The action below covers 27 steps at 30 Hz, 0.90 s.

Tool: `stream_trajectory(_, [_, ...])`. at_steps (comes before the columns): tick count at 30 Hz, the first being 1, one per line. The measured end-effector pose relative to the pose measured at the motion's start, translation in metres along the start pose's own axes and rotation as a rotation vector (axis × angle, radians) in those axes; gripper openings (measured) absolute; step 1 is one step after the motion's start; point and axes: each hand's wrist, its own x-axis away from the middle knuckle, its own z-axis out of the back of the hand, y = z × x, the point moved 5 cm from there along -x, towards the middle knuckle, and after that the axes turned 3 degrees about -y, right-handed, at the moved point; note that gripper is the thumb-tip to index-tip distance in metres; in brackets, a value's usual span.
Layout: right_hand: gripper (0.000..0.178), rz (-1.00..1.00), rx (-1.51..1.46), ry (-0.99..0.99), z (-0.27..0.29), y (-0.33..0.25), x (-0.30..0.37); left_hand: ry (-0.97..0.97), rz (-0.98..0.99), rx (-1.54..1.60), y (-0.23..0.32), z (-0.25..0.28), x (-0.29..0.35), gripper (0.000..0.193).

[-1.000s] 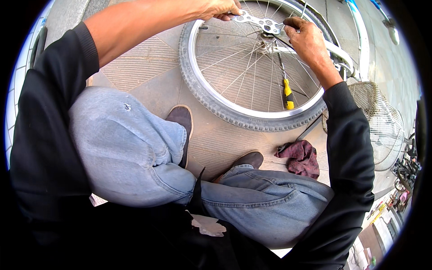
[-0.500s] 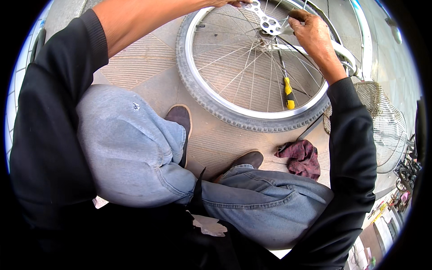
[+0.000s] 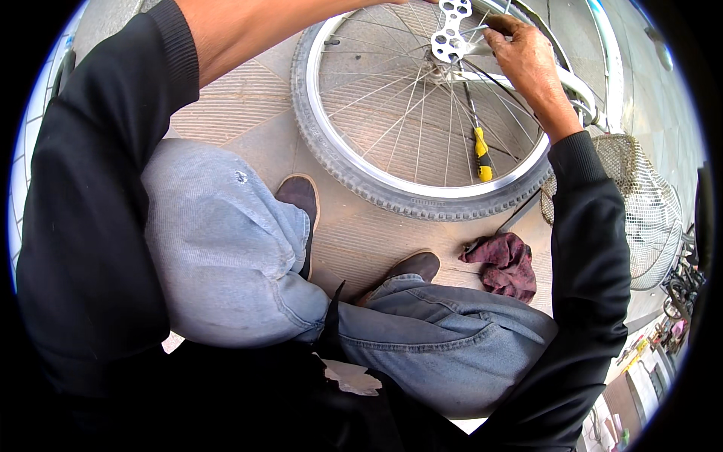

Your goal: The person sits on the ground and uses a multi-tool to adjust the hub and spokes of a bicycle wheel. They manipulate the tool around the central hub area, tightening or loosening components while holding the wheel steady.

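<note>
A flat silver multi-hole bone wrench (image 3: pixel 450 32) stands over the hub of a bicycle wheel (image 3: pixel 419 190), its lower end at the axle. My left hand (image 3: pixel 403 1) is at the wrench's upper end, nearly all cut off by the top edge; a sliver of finger touches the wrench. Right of the hub, my right hand (image 3: pixel 521 56) is closed, thumb and fingers pinched beside the white frame's end and a thin metal piece. What it grips is hidden. A yellow-and-black-handled screwdriver (image 3: pixel 482 154) leans across the spokes below the hub.
The white bicycle frame (image 3: pixel 576 87) lies right of the wheel, with a wire mesh basket (image 3: pixel 644 203) beyond it. A dark red rag (image 3: pixel 508 267) lies on the ribbed paving near my shoe (image 3: pixel 418 265). Assorted tools and parts (image 3: pixel 640 361) sit at the far right.
The bone wrench has swung from leaning left to nearly upright, turning about the hub. My left hand has moved right and up with it, mostly out of view. My right hand has stayed put.
</note>
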Motion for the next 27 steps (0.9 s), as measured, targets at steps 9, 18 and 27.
stream_trajectory(9, [0.042, -0.042, 0.069, 0.033, -0.001, 0.029, -0.003, -0.148, -0.024, 0.103, 0.025, -0.054, 0.009, 0.05])
stream_trajectory(18, [0.048, -0.238, -0.115, -0.033, 0.008, 0.03, 0.004, -0.348, -0.102, 0.146, 0.036, -0.078, 0.033, 0.072])
stream_trajectory(27, [0.039, -0.189, -0.092, -0.074, 0.009, 0.018, 0.008, -0.396, -0.107, 0.179, 0.034, -0.08, 0.057, 0.086])
